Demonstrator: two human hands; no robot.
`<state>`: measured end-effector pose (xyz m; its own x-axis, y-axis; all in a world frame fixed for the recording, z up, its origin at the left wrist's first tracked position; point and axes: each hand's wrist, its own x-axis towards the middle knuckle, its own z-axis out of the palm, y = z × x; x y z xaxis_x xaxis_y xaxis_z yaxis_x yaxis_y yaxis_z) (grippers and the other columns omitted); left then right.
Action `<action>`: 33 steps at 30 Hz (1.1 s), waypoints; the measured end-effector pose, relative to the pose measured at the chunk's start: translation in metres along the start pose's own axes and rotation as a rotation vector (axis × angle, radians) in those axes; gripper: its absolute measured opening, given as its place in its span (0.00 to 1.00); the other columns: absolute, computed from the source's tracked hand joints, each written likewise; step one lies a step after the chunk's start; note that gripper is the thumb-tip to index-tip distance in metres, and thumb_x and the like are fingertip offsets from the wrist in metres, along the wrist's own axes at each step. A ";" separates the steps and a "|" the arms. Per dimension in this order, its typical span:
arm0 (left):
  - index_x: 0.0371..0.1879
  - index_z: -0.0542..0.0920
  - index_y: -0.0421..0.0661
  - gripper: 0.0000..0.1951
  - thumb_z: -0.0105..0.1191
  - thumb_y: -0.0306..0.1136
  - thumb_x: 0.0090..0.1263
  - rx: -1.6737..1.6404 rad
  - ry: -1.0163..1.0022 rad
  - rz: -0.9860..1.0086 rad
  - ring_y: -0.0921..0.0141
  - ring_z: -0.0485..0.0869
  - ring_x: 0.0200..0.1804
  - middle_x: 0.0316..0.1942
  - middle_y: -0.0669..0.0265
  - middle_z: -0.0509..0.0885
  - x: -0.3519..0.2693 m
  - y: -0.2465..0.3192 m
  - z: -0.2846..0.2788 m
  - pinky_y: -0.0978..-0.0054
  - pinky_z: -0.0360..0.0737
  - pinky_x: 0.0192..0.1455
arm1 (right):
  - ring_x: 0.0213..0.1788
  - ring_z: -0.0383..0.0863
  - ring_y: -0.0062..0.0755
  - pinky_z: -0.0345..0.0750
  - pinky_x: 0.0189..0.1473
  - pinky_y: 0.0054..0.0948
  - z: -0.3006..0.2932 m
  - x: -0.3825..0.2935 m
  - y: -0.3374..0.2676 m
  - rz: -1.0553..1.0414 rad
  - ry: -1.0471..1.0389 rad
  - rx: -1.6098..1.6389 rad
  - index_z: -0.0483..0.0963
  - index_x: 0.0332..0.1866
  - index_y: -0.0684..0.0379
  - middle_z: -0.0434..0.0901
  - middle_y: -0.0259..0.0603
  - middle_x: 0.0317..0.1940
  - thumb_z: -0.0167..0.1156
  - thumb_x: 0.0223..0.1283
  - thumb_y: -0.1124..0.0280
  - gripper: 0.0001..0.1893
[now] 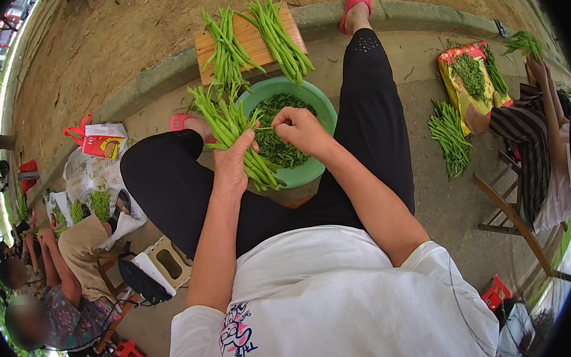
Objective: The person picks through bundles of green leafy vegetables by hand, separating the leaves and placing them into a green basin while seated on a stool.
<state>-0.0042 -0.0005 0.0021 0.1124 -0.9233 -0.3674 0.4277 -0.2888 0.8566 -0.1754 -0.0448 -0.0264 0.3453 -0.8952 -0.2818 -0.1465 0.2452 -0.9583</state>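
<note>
My left hand (231, 162) is wrapped around a thick bundle of green stalks (214, 117), whose ends stick out below my fist. To its right, my right hand (304, 130) pinches a thin pale-green strand (264, 128) between thumb and forefinger. The strand stretches towards the bundle. Beneath both hands, between my legs, stands a light-green plastic basin (329, 112) with loose dark-green leaves (286, 151) in it. Just past the basin, two bunches of stalks, a left one (227, 49) and a right one (279, 38), lie on a wooden board (203, 41).
A stone kerb (413, 15) runs behind the board. To the right, a seated person (527, 114) has a yellow-red sack (450, 72) and cut stalks (448, 138) nearby. Other seated people (69, 306), a plastic stool (169, 263) and a red-handled bag (104, 140) are at left.
</note>
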 end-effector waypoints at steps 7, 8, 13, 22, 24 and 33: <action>0.46 0.77 0.39 0.13 0.59 0.23 0.63 0.023 -0.009 0.017 0.75 0.77 0.30 0.42 0.61 0.83 -0.001 0.000 0.002 0.79 0.76 0.34 | 0.24 0.75 0.18 0.74 0.29 0.21 -0.001 -0.001 -0.010 0.273 0.021 0.481 0.73 0.37 0.59 0.75 0.31 0.25 0.56 0.59 0.72 0.04; 0.46 0.77 0.39 0.13 0.59 0.23 0.63 0.027 -0.011 0.018 0.76 0.77 0.30 0.41 0.62 0.83 -0.002 0.000 0.003 0.79 0.76 0.34 | 0.24 0.75 0.18 0.74 0.29 0.21 0.000 -0.002 -0.011 0.289 0.033 0.508 0.73 0.37 0.59 0.75 0.31 0.25 0.56 0.59 0.73 0.04; 0.46 0.78 0.39 0.13 0.59 0.23 0.63 0.041 -0.034 0.036 0.76 0.77 0.31 0.41 0.62 0.83 -0.001 -0.002 0.001 0.78 0.76 0.35 | 0.23 0.75 0.18 0.75 0.29 0.20 0.001 0.000 -0.006 0.345 0.053 0.615 0.73 0.37 0.58 0.75 0.30 0.24 0.55 0.60 0.74 0.03; 0.46 0.76 0.40 0.13 0.59 0.21 0.63 -0.016 -0.003 0.032 0.75 0.77 0.31 0.42 0.60 0.83 0.000 0.002 0.000 0.78 0.76 0.34 | 0.27 0.73 0.17 0.73 0.31 0.21 -0.008 0.000 -0.009 0.136 0.093 0.446 0.75 0.39 0.63 0.74 0.30 0.26 0.57 0.62 0.72 0.06; 0.45 0.77 0.40 0.12 0.58 0.21 0.63 0.002 0.002 0.035 0.75 0.77 0.30 0.42 0.61 0.83 0.000 0.001 0.001 0.78 0.76 0.34 | 0.28 0.73 0.17 0.73 0.31 0.21 -0.005 0.000 -0.009 0.031 0.034 0.344 0.75 0.39 0.65 0.75 0.31 0.27 0.58 0.62 0.72 0.07; 0.43 0.78 0.39 0.11 0.59 0.21 0.62 0.053 0.022 0.043 0.76 0.77 0.30 0.39 0.64 0.82 0.001 0.000 0.000 0.79 0.76 0.33 | 0.29 0.76 0.21 0.75 0.34 0.26 0.002 -0.003 -0.005 -0.154 -0.068 -0.036 0.77 0.33 0.67 0.77 0.34 0.24 0.59 0.56 0.73 0.07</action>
<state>-0.0039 -0.0010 0.0019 0.1494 -0.9294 -0.3374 0.3741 -0.2627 0.8894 -0.1740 -0.0424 -0.0208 0.4282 -0.8935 -0.1354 -0.1195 0.0925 -0.9885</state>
